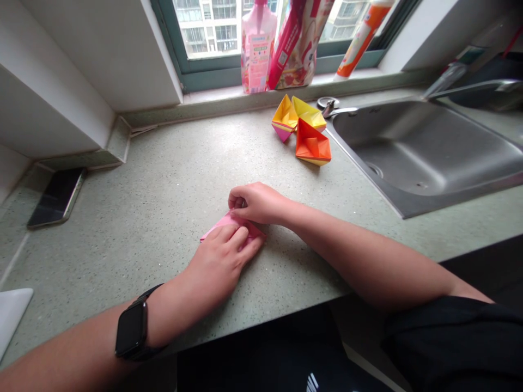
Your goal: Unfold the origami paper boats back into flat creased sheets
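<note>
A folded piece of pink origami paper (223,222) lies on the speckled counter in front of me, partly covered by both hands. My left hand (226,250), with a dark smartwatch (131,329) on its wrist, rests on the paper with its fingers stretched out and pressing it down. My right hand (257,202) is at the paper's far edge, thumb and fingers closed in a pinch on it. Three folded paper boats stand farther back: a red-orange boat (312,142), a yellow-orange boat (286,115) and a yellow boat (308,113).
A steel sink (433,147) is set into the counter (171,179) on the right. A phone (57,197) lies at the left, and a white object (12,313) shows at the lower left. On the windowsill stand a pink bottle (258,54), a bag (300,49) and an orange-white tube (362,41).
</note>
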Demonstrator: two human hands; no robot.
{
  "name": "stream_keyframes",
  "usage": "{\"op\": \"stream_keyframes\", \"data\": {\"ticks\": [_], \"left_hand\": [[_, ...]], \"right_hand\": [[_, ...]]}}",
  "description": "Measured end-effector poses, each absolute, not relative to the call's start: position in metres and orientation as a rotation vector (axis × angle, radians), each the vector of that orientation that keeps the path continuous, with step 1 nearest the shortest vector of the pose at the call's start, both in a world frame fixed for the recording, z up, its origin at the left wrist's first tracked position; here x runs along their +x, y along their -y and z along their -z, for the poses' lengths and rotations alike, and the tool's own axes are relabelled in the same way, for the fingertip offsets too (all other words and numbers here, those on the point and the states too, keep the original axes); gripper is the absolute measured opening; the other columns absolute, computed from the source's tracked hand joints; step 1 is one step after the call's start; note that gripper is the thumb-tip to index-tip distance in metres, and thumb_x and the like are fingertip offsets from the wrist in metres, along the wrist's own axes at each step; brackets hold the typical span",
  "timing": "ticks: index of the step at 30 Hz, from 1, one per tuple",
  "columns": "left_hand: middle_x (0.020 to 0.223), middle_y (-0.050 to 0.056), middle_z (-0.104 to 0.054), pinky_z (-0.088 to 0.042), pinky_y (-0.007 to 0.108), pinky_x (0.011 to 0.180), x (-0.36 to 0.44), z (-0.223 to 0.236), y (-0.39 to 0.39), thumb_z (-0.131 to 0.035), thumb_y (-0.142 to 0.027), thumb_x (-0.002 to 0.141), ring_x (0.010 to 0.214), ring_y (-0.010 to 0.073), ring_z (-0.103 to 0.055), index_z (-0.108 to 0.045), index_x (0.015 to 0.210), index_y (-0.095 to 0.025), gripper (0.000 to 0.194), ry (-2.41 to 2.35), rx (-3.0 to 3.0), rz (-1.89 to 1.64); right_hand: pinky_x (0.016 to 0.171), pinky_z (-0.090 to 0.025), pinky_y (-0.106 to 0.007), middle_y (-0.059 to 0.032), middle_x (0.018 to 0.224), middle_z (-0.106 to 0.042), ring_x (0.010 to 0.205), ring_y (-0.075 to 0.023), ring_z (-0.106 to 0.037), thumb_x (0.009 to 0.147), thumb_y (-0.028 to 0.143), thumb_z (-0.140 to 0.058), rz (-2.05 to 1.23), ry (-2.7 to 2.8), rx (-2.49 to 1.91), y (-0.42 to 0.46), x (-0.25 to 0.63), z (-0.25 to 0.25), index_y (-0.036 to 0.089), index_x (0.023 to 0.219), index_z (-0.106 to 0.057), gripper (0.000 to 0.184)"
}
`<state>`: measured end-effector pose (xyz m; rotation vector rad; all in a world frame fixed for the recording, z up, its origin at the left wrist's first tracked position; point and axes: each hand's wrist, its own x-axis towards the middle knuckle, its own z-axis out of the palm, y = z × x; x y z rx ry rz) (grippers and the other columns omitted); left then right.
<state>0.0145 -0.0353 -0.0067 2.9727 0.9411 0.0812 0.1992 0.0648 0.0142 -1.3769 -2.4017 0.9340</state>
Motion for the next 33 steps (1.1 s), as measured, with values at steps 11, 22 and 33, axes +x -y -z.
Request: {"op": "stream_keyframes", "data": {"ticks": [11, 22, 33], "left_hand": [[0.137, 0.014, -0.064, -0.049, 0.053, 0.112, 0.012, 0.007, 0.034, -0.044, -0.019, 0.107, 0.129, 0.0329, -0.057, -0.050, 0.160, -0.023, 0.054, -0.980, 2.904, -0.060], [0.134, 0.016, -0.065, -0.051, 0.054, 0.106, 0.017, 0.005, 0.034, -0.046, -0.015, 0.103, 0.123, 0.0339, -0.059, -0.050, 0.161, -0.022, 0.059, -0.989, 2.924, -0.032], [0.152, 0.021, -0.062, -0.047, 0.052, 0.119, 0.021, 0.000, 0.051, -0.037, -0.013, 0.106, 0.137, 0.0331, -0.060, -0.050, 0.159, -0.009, 0.055, -1.081, 3.049, -0.007]], "right_hand": [[0.069, -0.044, -0.025, -0.0019, 0.092, -0.081, 0.081, -0.0141, -0.069, 0.087, 0.016, -0.073, -0.936, 2.393, -1.363, -0.065, 0.200, -0.012, 0.020, 0.097, -0.077, 0.011], [0.069, -0.042, -0.025, -0.0017, 0.093, -0.080, 0.081, -0.0140, -0.067, 0.088, 0.017, -0.073, -0.946, 2.409, -1.396, -0.064, 0.200, -0.017, 0.021, 0.097, -0.077, 0.011], [0.070, -0.043, -0.025, -0.0025, 0.094, -0.080, 0.082, -0.0143, -0.068, 0.088, 0.018, -0.074, -0.925, 2.397, -1.402, -0.064, 0.200, -0.014, 0.020, 0.099, -0.077, 0.011]]}}
